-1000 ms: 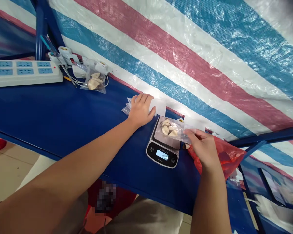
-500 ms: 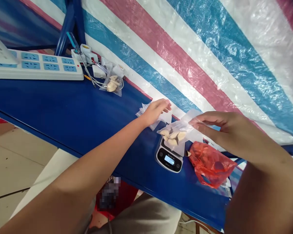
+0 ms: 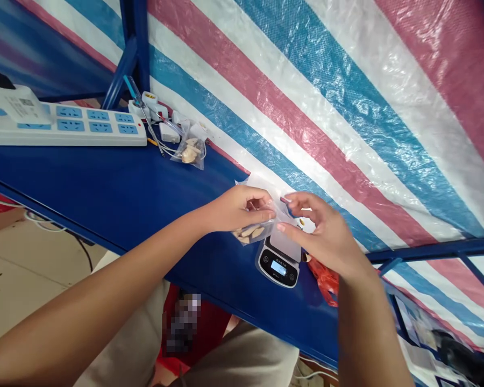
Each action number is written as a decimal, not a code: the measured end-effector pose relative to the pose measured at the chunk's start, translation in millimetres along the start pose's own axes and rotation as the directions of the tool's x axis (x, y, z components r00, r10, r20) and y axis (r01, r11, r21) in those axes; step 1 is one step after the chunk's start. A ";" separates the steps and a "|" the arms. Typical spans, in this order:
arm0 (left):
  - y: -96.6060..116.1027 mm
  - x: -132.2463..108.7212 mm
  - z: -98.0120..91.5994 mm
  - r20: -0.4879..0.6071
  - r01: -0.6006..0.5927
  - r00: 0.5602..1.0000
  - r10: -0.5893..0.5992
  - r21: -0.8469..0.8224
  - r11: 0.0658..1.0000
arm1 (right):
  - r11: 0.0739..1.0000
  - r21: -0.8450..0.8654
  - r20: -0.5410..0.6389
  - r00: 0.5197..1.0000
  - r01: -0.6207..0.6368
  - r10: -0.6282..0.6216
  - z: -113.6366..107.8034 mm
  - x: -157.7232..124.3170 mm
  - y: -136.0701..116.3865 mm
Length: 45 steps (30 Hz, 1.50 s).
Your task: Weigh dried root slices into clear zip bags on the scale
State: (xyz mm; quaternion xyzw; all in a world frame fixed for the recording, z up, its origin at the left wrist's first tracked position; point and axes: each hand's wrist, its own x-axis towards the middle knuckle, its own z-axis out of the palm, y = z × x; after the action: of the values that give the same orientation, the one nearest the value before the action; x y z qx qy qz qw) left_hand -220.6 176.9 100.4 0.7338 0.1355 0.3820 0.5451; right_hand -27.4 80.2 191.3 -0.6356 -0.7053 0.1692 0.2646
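Hands, two, bare, just right of the frame's centre: left hand [image 3: 244,208] pinching the upper part of a clear bag [image 3: 250,235] between thumb and fingers; right hand [image 3: 322,231] with thumb and fingers spread around the bag's upper end, contact with the film not certain. Clear bag, one, holding pale slices [image 3: 249,232]: slices hang below the left fingers, long axis running from lower left to upper right, the upper end toward the right hand; left hand the nearer to the contents. Kitchen scale [image 3: 278,263], one, right of the slices, on the blue worktop [image 3: 165,199]; display lit, figures unreadable. Red plastic bag [image 3: 326,282], partly behind the right hand. Second bag of slices [image 3: 191,150], upper left, beside cables and a white power strip [image 3: 100,121]. Differences from half a second ago: bag then gripped by the right hand above the scale, now in the left and shifted leftward; less of the red bag visible.
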 end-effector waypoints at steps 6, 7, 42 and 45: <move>-2.7 -16.1 -3.1 -0.030 0.026 0.999 -0.026 0.010 1.000 | 0.986 0.168 0.123 0.992 -0.010 -0.011 22.5 6.8 -0.6; -6.5 -20.2 -4.7 -0.057 0.046 0.997 -0.047 -0.015 0.999 | 0.983 0.182 0.105 0.994 -0.002 -0.018 23.5 7.7 -0.5; -42.1 1.0 -42.8 -0.488 0.191 0.867 0.101 0.511 0.838 | 0.787 -0.592 0.133 0.942 -0.173 0.307 88.7 118.5 54.0; -60.5 5.7 -25.8 -0.474 0.154 0.866 0.159 0.555 0.818 | 0.788 -0.589 0.123 0.943 -0.180 0.308 95.3 115.3 58.5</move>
State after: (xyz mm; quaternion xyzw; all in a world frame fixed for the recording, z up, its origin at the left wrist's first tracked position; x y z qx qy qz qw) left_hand -221.9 220.7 51.1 0.7393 0.3797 0.5002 0.2430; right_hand -42.3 211.1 99.3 -0.7496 -0.6588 0.0505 -0.0389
